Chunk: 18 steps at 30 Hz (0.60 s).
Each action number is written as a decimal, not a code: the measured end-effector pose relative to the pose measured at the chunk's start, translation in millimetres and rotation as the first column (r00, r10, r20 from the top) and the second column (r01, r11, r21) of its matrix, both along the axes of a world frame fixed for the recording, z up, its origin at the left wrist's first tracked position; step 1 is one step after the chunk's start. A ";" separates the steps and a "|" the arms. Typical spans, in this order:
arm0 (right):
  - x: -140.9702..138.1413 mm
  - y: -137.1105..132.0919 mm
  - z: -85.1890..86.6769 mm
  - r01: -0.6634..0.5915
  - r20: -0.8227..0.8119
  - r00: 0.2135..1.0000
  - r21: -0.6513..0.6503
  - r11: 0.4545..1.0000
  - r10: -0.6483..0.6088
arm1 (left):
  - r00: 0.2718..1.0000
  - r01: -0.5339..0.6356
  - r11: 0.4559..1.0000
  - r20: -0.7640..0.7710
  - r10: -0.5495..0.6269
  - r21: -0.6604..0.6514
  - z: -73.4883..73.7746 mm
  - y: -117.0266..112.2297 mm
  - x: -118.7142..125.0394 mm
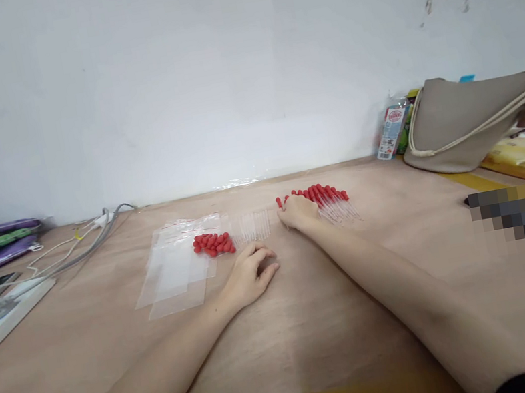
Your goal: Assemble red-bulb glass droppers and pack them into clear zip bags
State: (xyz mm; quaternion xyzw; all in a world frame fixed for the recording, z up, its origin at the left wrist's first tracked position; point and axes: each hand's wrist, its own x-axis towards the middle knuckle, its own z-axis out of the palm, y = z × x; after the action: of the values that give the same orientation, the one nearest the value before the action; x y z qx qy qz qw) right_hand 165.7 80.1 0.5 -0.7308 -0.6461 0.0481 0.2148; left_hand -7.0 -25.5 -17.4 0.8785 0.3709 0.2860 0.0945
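On the pale, smooth wooden table (pixel 315 322) lie glossy flat clear bags (pixel 178 265), then a fan of thin clear droppers (pixel 332 201) with red rubber tops beneath the right hand (pixel 298 212), its grip hidden, the left hand (pixel 250 273) loosely curled and empty near bare clear tubes (pixel 252 225) and a small heap of loose red bulbs (pixel 213 244).
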 end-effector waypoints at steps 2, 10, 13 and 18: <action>-2.3 1.7 -3.2 0.016 0.020 1.000 -0.002 1.000 -0.016 | 1.000 0.006 1.000 -0.004 -0.006 -0.002 0.3 -0.2 0.1; -0.5 -5.0 -1.4 0.024 0.069 0.997 -0.002 1.000 -0.024 | 1.000 0.016 1.000 0.006 -0.016 0.015 -1.3 1.1 0.5; -3.6 -8.8 0.6 0.006 0.071 0.997 0.006 1.000 -0.006 | 1.000 0.019 1.000 0.010 -0.019 0.023 -1.0 1.2 0.7; -21.0 -11.2 2.4 -0.084 0.055 0.995 -0.033 0.996 0.086 | 1.000 0.016 1.000 0.014 -0.016 0.027 0.0 0.5 1.3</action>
State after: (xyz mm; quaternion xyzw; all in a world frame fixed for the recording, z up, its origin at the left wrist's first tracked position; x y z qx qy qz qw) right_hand 144.7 69.0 2.8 -0.7070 -0.6816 0.0464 0.1828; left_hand -5.7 -25.0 -17.4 0.8806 0.3591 0.2966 0.0876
